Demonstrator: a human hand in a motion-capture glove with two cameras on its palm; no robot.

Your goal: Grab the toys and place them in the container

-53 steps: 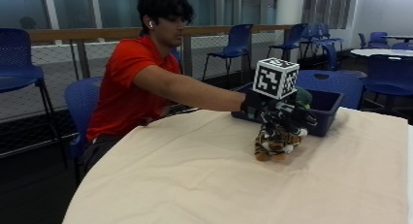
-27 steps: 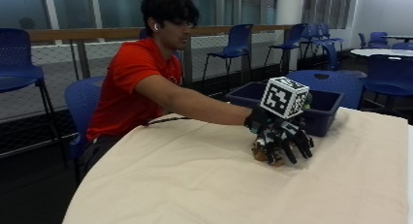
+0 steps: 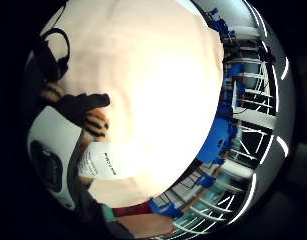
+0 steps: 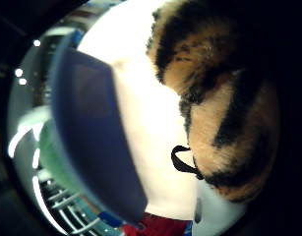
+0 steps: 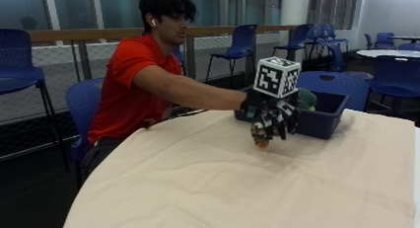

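I see my gloved right hand (image 5: 274, 120) lifted above the table, its fingers curled down around a plush tiger toy (image 5: 261, 135). The toy hangs below the fingertips, clear of the cloth. In the thumb-side palm view its fur is shaggy, orange-tan with black stripes (image 4: 224, 108), and it sits right against the palm. A white fabric tag (image 3: 104, 161) hangs beside the fingers in the little-finger view; it carries small print I cannot read. Just beyond the fingers stands the container (image 5: 325, 120), a dark blue, smooth-walled rectangular plastic bin, with a green plush toy (image 5: 305, 98) showing over its rim. Under the hand spreads a matte cream tablecloth (image 5: 216, 183) on a rounded table.
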